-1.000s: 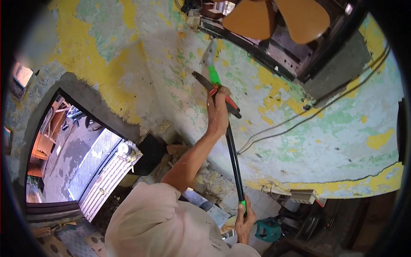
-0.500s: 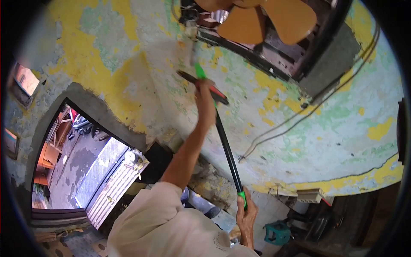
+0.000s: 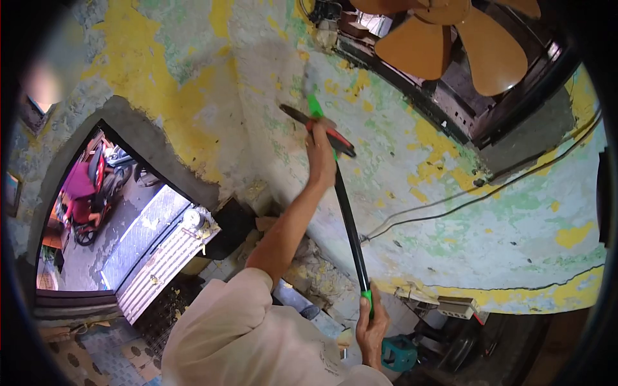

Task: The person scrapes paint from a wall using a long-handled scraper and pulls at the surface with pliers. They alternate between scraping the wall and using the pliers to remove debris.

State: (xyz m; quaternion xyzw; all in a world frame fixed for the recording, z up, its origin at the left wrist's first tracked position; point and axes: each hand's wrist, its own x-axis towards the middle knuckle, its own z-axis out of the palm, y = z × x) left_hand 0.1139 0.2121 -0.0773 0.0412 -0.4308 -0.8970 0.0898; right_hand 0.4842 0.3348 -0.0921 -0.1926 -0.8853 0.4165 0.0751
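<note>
A long black pole (image 3: 352,230) with green end pieces slants up along the peeling wall (image 3: 412,212). Its top narrows past the upper green piece (image 3: 314,105) into a thin grey part, blurred against the plaster. My left hand (image 3: 320,138) is closed round the pole just under that green piece. Crossing the pole at the same hand is a tool with red-and-black handles (image 3: 338,139) and a dark narrow end, partly hidden by the fingers. Lower down, my right hand (image 3: 373,321) grips the pole's bottom green end, thumb along it.
A fan with orange blades (image 3: 418,51) sits in a dark-framed wall opening at upper right. Loose cables (image 3: 444,204) run along the wall. At left, a doorway (image 3: 119,212) shows a person on a red motorbike (image 3: 90,186). A teal stool (image 3: 399,354) stands at lower right.
The view has shifted, so the fan and wall sit farther right. Both hands keep their hold on the pole, slightly right in view. A motorbike with a rider now shows in the doorway.
</note>
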